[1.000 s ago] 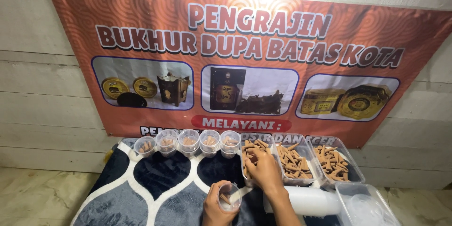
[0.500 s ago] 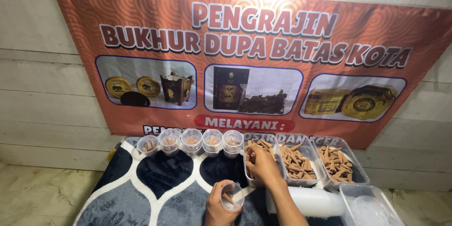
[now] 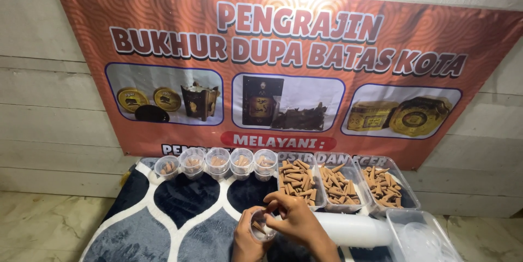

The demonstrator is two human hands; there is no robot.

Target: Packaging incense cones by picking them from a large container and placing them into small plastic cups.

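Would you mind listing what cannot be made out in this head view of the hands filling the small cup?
- Small clear cup: its fill is hidden by the left hand and right hand.
- White cylinder: its near end is covered by the right forearm.
- Clear box: cut off by the bottom edge.
- Row of cups: contents too small to count.
- Banner: its lowest line is hidden behind the trays.
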